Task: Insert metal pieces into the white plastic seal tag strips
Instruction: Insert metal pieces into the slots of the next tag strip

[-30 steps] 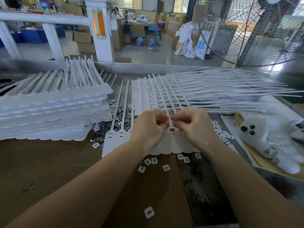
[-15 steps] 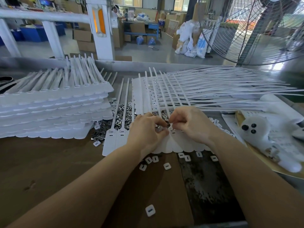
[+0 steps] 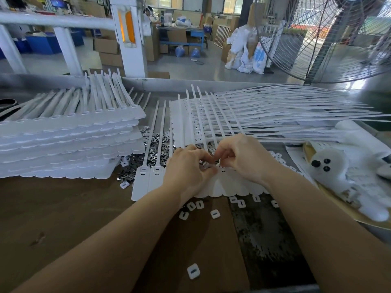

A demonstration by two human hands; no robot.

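Observation:
A sheet of joined white seal tag strips [image 3: 146, 182] lies in front of me, its thin tails running away toward the back. My left hand [image 3: 188, 168] and my right hand [image 3: 243, 159] meet over the tag heads near the sheet's middle, fingers curled. My left fingertips pinch small metal pieces [image 3: 204, 166]. My right fingertips pinch something small at a tag head; I cannot make out what. A pile of loose metal pieces [image 3: 148, 155] lies behind the sheet on the left.
A tall stack of tag sheets [image 3: 63, 144] stands at the left. More sheets with long tails [image 3: 296, 115] fan out to the right. Small white plastic caps [image 3: 193, 271] lie scattered on the brown table. White gloves [image 3: 342, 172] lie at the right. A large fan [image 3: 317, 39] stands behind.
Both hands have shifted slightly away from me along the tag heads, and the fingertips have drawn closer together over one tag.

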